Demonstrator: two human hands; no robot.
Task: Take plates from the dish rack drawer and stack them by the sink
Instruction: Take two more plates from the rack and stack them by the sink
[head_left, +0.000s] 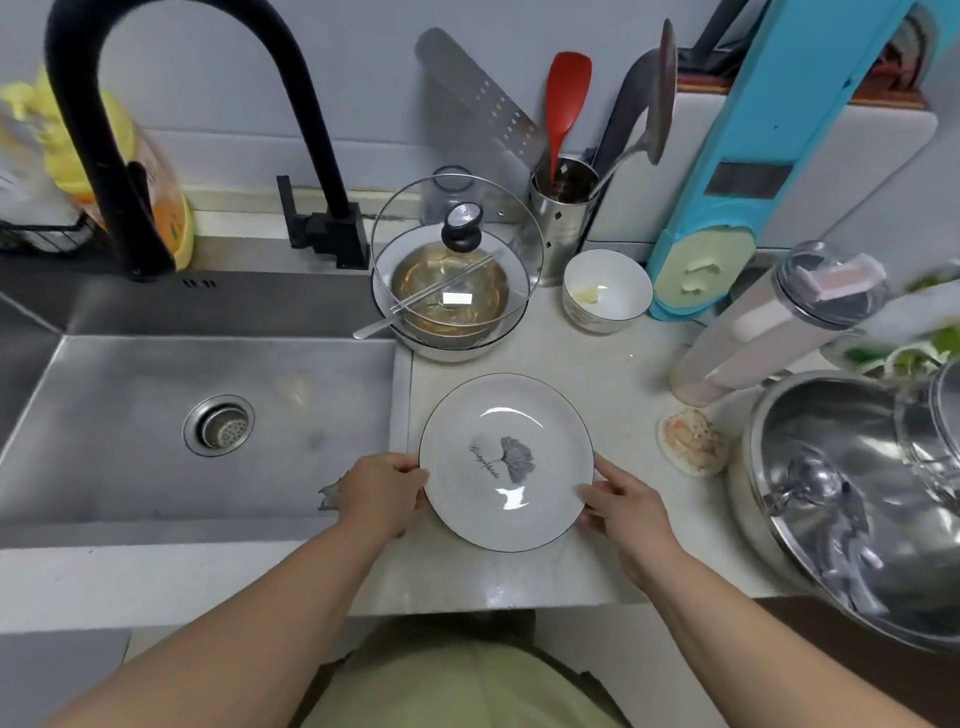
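A white plate (506, 462) with a thin dark rim and a grey leaf print sits level over the pale counter (613, 364), just right of the steel sink (156, 415). My left hand (382, 491) grips its left edge and my right hand (621, 506) grips its right edge, thumbs on the rim. I cannot tell if the plate rests on the counter or hovers just above it. The dish rack drawer is out of view.
Behind the plate stands a white bowl (441, 343) holding a metal bowl and a tilted glass lid (457, 254). A small white bowl (608, 291), a utensil holder (563, 208), a clear bottle (779, 322), a round coaster (693, 441) and a large steel pot (857, 493) crowd the right. A black faucet (156, 104) arches over the sink.
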